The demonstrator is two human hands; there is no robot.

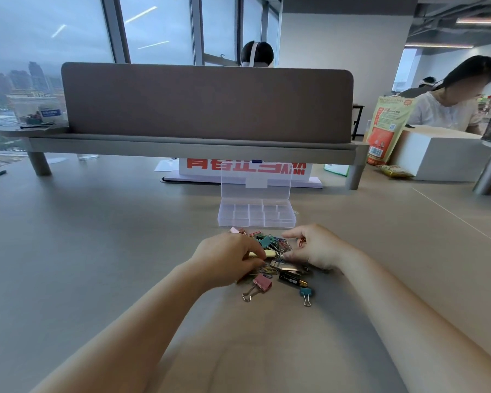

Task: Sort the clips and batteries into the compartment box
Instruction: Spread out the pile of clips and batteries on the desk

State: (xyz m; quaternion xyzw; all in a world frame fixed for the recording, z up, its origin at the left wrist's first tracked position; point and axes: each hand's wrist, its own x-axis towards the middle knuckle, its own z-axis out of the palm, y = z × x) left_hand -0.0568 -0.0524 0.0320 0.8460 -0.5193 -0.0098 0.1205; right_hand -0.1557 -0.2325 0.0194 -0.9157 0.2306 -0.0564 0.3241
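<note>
Left hand (227, 259), right hand (315, 251) cover part of clip pile (270, 243); grips unclear.

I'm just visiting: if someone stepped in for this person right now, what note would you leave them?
Left hand: fingers curled into the pile of clips; grip unclear.
Right hand: at the pile's right edge, grip also unclear.
Black battery, pink binder clip and teal binder clip lie nearest the person.
Compartment box stands open beyond the pile, apparently empty.
Done: nothing visibly sorted.
Left: everything.
</note>
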